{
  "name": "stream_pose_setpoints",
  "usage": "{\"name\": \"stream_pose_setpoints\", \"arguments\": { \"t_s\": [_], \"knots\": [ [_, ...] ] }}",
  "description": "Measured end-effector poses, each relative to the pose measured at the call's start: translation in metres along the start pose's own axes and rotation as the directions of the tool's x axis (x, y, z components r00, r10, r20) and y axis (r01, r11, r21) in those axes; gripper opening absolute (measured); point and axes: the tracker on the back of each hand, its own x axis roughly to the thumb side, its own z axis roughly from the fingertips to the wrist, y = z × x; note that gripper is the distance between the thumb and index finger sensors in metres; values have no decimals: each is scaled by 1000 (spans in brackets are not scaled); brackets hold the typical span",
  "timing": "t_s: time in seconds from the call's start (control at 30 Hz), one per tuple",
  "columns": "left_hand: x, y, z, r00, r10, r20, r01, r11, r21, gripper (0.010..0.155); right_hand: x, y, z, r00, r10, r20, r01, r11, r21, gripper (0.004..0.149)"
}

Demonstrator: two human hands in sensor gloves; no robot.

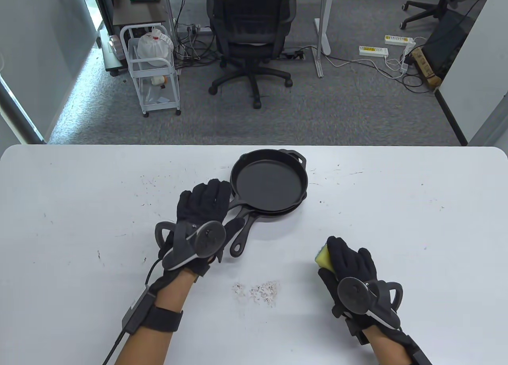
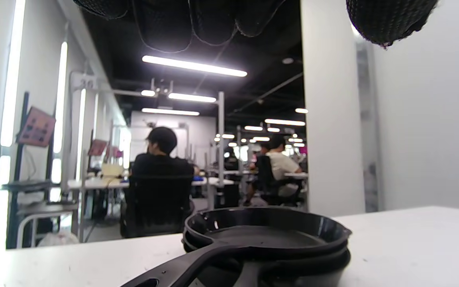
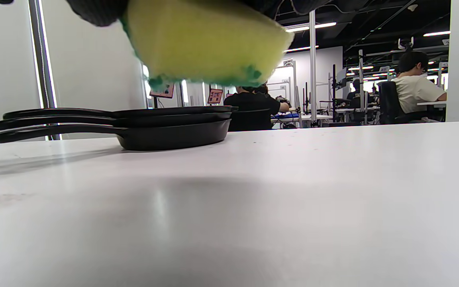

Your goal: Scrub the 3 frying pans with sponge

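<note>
On a white table [image 1: 79,222] in an open office, the right hand [image 1: 353,269] has its fingers curled around the yellow sponge [image 1: 324,257], the left hand [image 1: 202,210] hovers over the handles with fingers relaxed, gripping nothing, and the three black frying pans [image 1: 270,180] sit stacked mid-table, crumbs [image 1: 260,290] nearby.

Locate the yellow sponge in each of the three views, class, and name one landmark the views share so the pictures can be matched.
Table view: sponge at lower right, held in the right hand, off to the right of the pans.
Left wrist view: not in it.
Right wrist view: sponge at top centre, above the table.
Shared landmark: the stack of black frying pans on the white table.
</note>
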Motion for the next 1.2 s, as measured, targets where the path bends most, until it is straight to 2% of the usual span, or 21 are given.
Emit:
{"name": "stream_pose_setpoints", "arguments": {
  "t_s": [0.07, 0.17, 0.2, 0.3, 0.47, 0.53, 0.67, 0.87, 0.97, 1.2],
  "knots": [
    [13, 7, 17, 998, -65, 8, 65, 998, -25, 93, 4, -1, 2, 1000, 0, 9, 0, 1000, -5, 75],
    [23, 5, 36, 1000, 5, 11, -5, 999, -34, 94, 9, -1, 4, 1000, 3, 23, -3, 1000, -6, 75],
    [24, 1, 42, 999, 38, -10, -39, 997, -74, 94, 11, -1, 4, 1000, 4, 28, -4, 1000, -4, 75],
    [31, -16, 59, 988, 155, -25, -157, 978, -135, 96, 16, 2, 5, 999, 8, 43, -8, 1000, 9, 75],
    [44, -51, 76, 998, 46, 39, -39, 984, -172, 98, 22, 9, 3, 998, 24, 61, -27, 999, 43, 75],
    [47, -62, 79, 998, 33, 61, -22, 983, -182, 99, 23, 11, 2, 997, 33, 65, -37, 998, 58, 75],
    [50, -66, 82, 995, 57, 80, -43, 985, -168, 98, 25, 16, -1, 995, 86, 59, -92, 991, 100, 75],
    [53, -75, 83, 991, 88, 99, -66, 976, -209, 98, 28, 41, -9, 979, 196, 62, -206, 922, 329, 74],
    [55, -76, 83, 991, 89, 102, -65, 973, -220, 98, 28, 52, -11, 974, 214, 71, -225, 884, 411, 73],
    [59, -77, 83, 988, 119, 102, -92, 969, -231, 98, 28, 52, -9, 979, 197, 51, -201, 893, 402, 74]
  ]
}}
